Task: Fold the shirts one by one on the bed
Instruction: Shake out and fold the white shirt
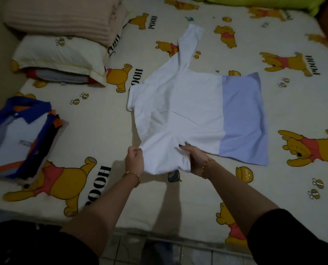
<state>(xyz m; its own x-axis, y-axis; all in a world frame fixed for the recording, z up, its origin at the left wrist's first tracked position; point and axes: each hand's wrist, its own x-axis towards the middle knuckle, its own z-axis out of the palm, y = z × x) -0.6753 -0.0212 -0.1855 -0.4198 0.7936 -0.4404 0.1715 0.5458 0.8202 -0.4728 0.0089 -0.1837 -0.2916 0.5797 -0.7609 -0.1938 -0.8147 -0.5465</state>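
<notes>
A white shirt [186, 104] with a pale blue lower band lies spread across the middle of the bed [102, 131], collar end to the left. Its far sleeve points up towards the back of the bed. The near sleeve is lifted off the sheet between my hands. My left hand [134, 159] pinches the sleeve's left edge with curled fingers. My right hand [194, 157] grips the sleeve where it joins the body, fingers curled under the cloth.
A stack of folded shirts [23, 138], topped by a white one with a blue collar, sits at the left edge. A pillow [60, 56] and a folded beige blanket [67, 16] lie at the back left. A yellow-green cushion [264, 1] lies at the back right.
</notes>
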